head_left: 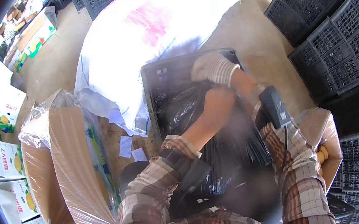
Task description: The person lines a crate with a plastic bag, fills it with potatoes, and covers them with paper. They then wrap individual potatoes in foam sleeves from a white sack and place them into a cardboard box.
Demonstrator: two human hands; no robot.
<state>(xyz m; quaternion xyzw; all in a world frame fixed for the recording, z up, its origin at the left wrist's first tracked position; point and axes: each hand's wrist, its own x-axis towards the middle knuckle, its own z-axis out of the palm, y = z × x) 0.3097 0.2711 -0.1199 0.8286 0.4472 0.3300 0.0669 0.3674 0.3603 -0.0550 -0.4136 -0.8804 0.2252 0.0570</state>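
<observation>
In front of me stands a black plastic crate (149,102) lined with crinkled, shiny black plastic film (180,114). My right hand (213,68), in a pale knitted glove with a striped cuff, is over the far part of the crate. Motion smears its fingers. Just nearer to me, my left hand (222,99) is over the black film, close to the right wrist. It looks bare and blurred, with its fingers hidden from view. Whether either hand holds the film I cannot make out.
A big white sack (159,28) lies beyond the crate. At left is an open cardboard box (75,162) with clear film, beside stacked printed cartons (6,159). Another box (329,146) with yellowish-brown items stands at right, near stacked black crates (343,45).
</observation>
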